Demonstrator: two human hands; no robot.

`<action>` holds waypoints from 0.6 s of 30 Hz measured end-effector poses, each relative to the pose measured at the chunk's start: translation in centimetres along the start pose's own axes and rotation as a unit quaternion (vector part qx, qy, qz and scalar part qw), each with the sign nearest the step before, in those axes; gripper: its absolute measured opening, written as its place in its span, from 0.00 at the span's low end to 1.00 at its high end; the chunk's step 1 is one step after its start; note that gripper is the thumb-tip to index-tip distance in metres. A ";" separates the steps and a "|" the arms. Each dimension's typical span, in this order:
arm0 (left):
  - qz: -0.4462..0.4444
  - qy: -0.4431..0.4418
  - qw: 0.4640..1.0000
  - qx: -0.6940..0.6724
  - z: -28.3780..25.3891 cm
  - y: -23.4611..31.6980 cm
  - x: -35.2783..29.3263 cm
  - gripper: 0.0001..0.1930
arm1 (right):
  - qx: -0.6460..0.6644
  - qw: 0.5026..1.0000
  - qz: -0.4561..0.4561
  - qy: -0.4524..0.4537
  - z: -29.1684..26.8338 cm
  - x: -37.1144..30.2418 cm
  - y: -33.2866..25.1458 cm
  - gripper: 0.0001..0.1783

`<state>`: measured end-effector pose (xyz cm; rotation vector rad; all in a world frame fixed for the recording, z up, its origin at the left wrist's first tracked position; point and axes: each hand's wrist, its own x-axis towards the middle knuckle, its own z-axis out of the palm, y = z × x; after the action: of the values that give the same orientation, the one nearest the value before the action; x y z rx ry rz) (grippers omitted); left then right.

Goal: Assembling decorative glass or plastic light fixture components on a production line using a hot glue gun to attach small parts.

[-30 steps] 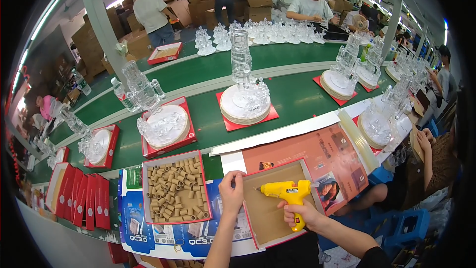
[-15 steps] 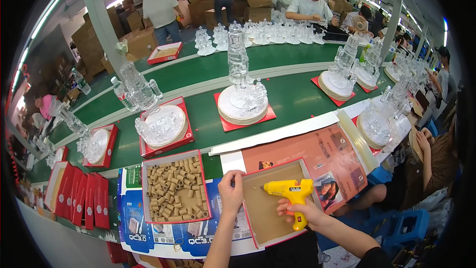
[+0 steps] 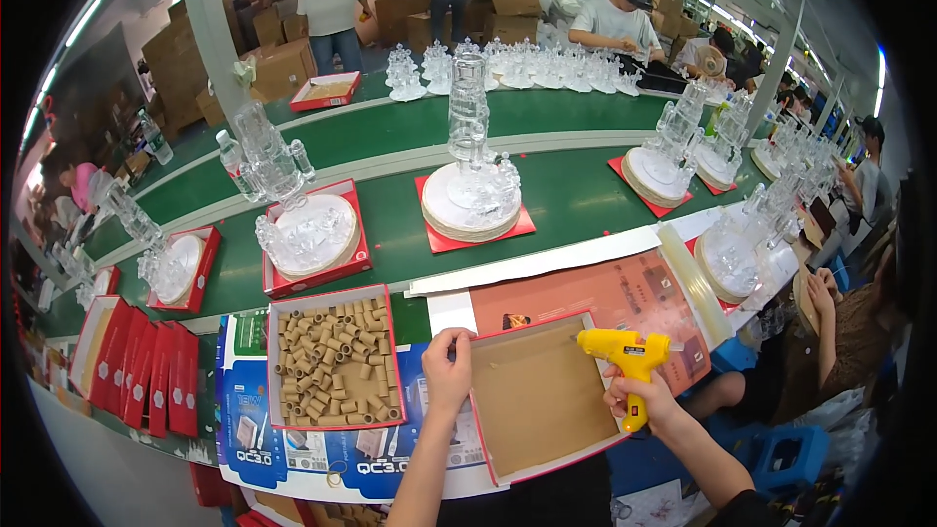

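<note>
In my right hand [image 3: 644, 400] is a yellow hot glue gun [image 3: 622, 349], its fingers wrapped round the grip. The nozzle points left, above the right side of a shallow red-edged cardboard box [image 3: 547, 410] with a bare brown inside. My left hand [image 3: 449, 371] is closed at that box's upper left edge, thumb and fingers pinching the rim. To its left, a second shallow box [image 3: 398, 361] holds many short brown cardboard tubes [image 3: 337, 361].
Clear plastic tower pieces on round white bases [image 3: 472, 200] stand along the green conveyor [image 3: 576, 190]. Several red boxes [image 3: 146, 376] are stacked upright at the left. A red-brown printed sheet [image 3: 605, 293] lies beyond the brown-bottomed box. At right sits a co-worker [image 3: 839, 322].
The glue gun in my right hand has moved right, from over the middle of the box to its right side. My left hand stays at the box's edge. The view has shifted slightly.
</note>
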<state>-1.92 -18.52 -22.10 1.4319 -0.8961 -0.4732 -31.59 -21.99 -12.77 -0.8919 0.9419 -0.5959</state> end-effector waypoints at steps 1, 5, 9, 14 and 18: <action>0.003 0.002 1.000 0.000 0.0 0.1 0.0 0.08 | -0.003 1.000 0.000 0.002 -0.2 0.1 0.0 0.13; 0.006 0.005 1.000 0.003 0.0 0.1 0.0 0.08 | -0.005 1.000 0.015 0.003 -0.4 0.4 -0.1 0.13; 0.008 0.007 1.000 0.001 0.1 0.2 0.0 0.08 | 0.005 0.999 0.037 -0.004 -1.1 0.6 0.1 0.11; 0.010 0.006 1.000 0.002 0.0 0.3 0.1 0.06 | -0.004 0.999 0.053 0.005 -1.0 0.5 0.1 0.11; 0.017 0.009 1.000 -0.001 0.0 0.1 0.1 0.06 | 0.007 0.998 0.059 -0.003 -1.2 0.4 0.1 0.11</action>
<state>-1.90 -18.57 -21.97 1.4152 -0.9037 -0.4353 -32.40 -22.75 -13.36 -0.8193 0.9775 -0.4973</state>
